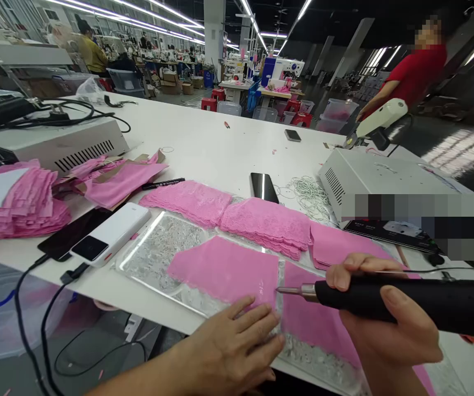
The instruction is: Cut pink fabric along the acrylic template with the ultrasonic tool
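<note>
My left hand (237,346) lies with its fingers spread on the lower edge of a pink fabric panel (229,269). My right hand (406,330) is wrapped round a black handheld tool (369,300) with a slim metal tip. The tip points left, at the narrow gap between that panel and a second pink fabric panel (307,319); whether it touches cloth I cannot tell. Small pale marks show near the first panel's right edge. Both panels lie on a clear plate (150,247) over a mottled grey surface. Part of the second panel is hidden behind my right hand.
Stacks of pink lace pieces (265,220) line the plate's far edge. A white power bank (111,234) and a dark phone (72,234) lie left, with cables hanging off the table. Grey machine boxes (385,176) flank the table. A person in red (418,71) stands beyond.
</note>
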`<state>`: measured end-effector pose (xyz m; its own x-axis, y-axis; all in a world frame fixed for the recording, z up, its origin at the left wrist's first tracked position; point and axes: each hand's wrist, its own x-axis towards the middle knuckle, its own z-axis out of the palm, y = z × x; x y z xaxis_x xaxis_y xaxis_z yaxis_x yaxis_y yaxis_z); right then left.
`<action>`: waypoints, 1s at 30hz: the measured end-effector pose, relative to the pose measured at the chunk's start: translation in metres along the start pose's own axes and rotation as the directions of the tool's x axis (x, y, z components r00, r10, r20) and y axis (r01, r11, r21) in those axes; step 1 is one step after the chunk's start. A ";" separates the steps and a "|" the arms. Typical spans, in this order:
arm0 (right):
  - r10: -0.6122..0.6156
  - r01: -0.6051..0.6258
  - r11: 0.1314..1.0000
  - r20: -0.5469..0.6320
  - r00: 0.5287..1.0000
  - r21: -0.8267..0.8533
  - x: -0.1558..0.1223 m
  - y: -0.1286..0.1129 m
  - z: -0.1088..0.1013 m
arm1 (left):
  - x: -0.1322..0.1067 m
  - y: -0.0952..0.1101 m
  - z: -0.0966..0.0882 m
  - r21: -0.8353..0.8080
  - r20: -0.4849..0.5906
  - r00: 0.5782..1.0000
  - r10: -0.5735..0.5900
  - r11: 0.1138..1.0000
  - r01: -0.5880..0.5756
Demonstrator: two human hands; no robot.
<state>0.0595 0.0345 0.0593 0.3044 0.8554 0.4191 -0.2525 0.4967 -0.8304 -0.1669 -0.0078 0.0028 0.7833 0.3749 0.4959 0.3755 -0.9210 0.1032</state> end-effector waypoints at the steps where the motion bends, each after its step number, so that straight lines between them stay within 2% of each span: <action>1: 0.003 -0.003 1.000 0.010 1.000 -0.002 -0.001 -0.001 0.001 | 0.000 0.000 0.000 0.000 0.000 1.000 -0.001 1.000 0.001; 20: -0.027 0.025 1.000 0.111 0.993 0.015 -0.004 0.001 0.003 | 0.003 -0.001 0.000 -0.008 -0.026 0.999 0.025 1.000 -0.025; 25: 0.000 0.000 1.000 0.018 1.000 0.020 0.003 -0.003 -0.001 | 0.005 0.001 -0.002 -0.030 -0.040 0.999 -0.018 0.999 0.017; 30: -0.040 0.039 0.999 -0.124 0.991 -0.017 0.016 -0.016 -0.018 | 0.024 0.005 0.004 -0.013 -0.050 0.996 -0.077 0.997 0.076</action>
<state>0.0844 0.0378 0.0725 0.4263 0.8097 0.4033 -0.2253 0.5269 -0.8196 -0.1445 -0.0035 0.0121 0.7265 0.4389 0.5287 0.4276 -0.8911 0.1521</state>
